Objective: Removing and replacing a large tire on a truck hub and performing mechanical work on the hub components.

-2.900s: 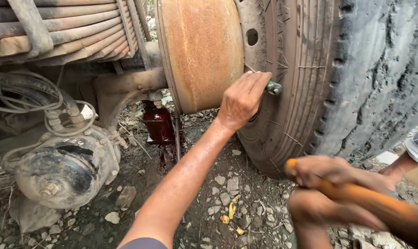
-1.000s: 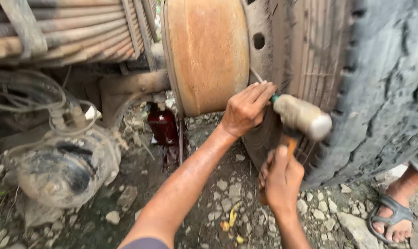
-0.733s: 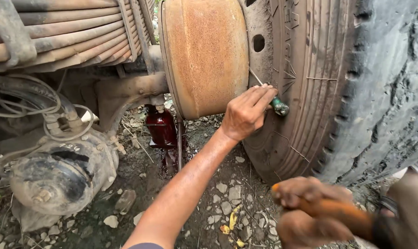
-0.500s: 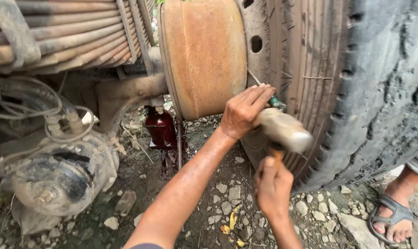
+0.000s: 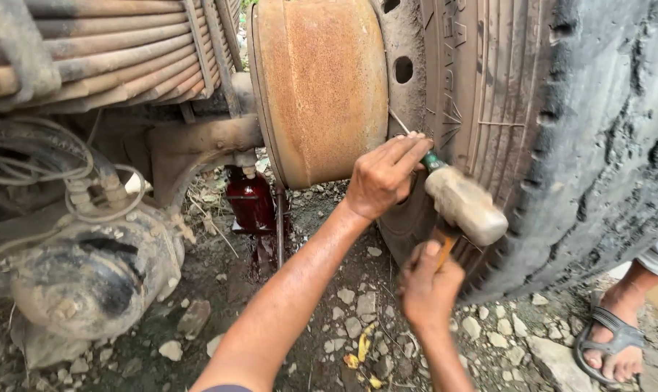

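- Left hand [image 5: 381,178] is closed around a green-handled punch [image 5: 416,145], steadied against the tyre [image 5: 532,123] bead.
- Mallet [image 5: 465,205], at 5 o'clock, is gripped firmly by right hand [image 5: 430,284].

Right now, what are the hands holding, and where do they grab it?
The left hand pinches a screwdriver at its green handle. The right hand grips a hammer low on its wooden handle.

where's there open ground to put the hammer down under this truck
Freest patch: the gravel between the dark red bottle jack and the worn black tyre, beside the left forearm. A smaller strip lies between the tyre and a sandalled foot. Crowded: the muddy hub under tangled hoses, and where the left hand and right hand work the pale-headed hammer.
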